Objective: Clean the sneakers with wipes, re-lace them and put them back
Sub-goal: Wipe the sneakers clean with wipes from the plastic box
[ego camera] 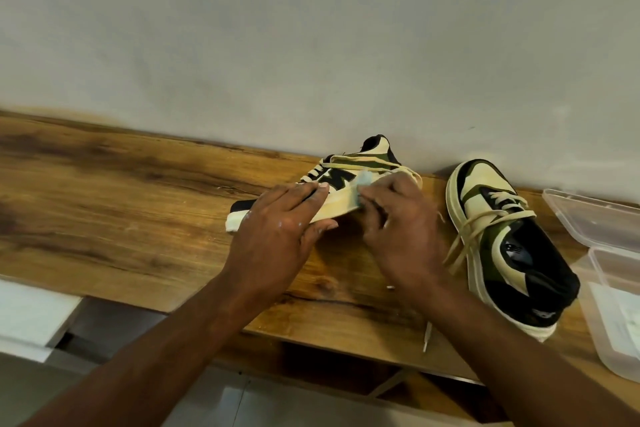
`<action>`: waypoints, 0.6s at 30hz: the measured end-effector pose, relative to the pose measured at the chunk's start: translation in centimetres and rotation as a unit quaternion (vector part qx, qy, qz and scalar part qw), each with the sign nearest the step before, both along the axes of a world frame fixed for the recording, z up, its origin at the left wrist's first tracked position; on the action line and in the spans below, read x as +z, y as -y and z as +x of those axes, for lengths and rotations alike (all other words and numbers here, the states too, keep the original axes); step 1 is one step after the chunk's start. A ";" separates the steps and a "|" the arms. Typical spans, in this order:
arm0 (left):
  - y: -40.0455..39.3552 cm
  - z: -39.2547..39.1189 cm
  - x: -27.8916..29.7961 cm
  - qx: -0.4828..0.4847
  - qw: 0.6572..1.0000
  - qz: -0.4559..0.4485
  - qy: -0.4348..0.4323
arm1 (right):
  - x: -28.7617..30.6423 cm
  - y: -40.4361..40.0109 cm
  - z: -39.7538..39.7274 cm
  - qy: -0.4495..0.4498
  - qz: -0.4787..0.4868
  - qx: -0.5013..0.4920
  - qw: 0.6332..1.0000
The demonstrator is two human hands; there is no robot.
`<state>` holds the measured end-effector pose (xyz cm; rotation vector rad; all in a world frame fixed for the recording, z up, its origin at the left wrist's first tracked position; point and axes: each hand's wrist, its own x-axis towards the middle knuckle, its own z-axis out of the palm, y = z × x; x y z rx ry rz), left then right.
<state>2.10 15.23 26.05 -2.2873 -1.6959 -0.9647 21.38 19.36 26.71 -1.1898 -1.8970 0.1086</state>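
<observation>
Scanning from the left of the frame, I see bare wooden table point(104, 191) running along a pale wall, then my left hand point(277, 222) at centre, fingers laid out fairly straight and pressing down on the toe end of the first sneaker point(339, 180), which lies tipped on its side against the wall with its sole edge facing me. Just right of that, my right hand point(398, 218) has its fingers curled around a small pale wipe point(121, 184) and pushes it against the cream midsole near the middle of the shoe. I judge this to be the cleaning step, with the wiping only partly through on this shoe. The next move, as I read it, calls for dragging the wipe along the sole toward the heel while the left hand keeps the shoe from sliding or rolling. This sneaker is cream, olive and black, its laces partly threaded and loose. Further right, the second sneaker point(502, 243) stands upright in the same colours, its laces slack and trailing over the table edge. At the far right edge sits an open clear plastic box point(609, 288), lid raised, with what may be folded wipes inside.
</observation>
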 end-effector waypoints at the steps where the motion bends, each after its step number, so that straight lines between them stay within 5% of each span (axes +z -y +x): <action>1: -0.1 -0.1 0.0 0.000 1.000 0.000 -0.004 | -0.2 0.5 -0.6 0.024 0.005 0.024 0.999; 4: -0.1 -0.5 0.0 -0.010 1.000 0.010 -0.017 | -0.2 -0.2 0.0 0.068 0.003 0.036 0.997; 10: -0.3 -0.5 -0.2 -0.019 0.999 0.028 -0.014 | 0.0 -2.7 2.5 -0.036 -0.024 -0.071 0.997; 18: -0.3 -0.9 0.0 -0.030 0.999 0.022 -0.025 | 0.1 -0.4 -0.2 0.041 -0.003 0.045 0.998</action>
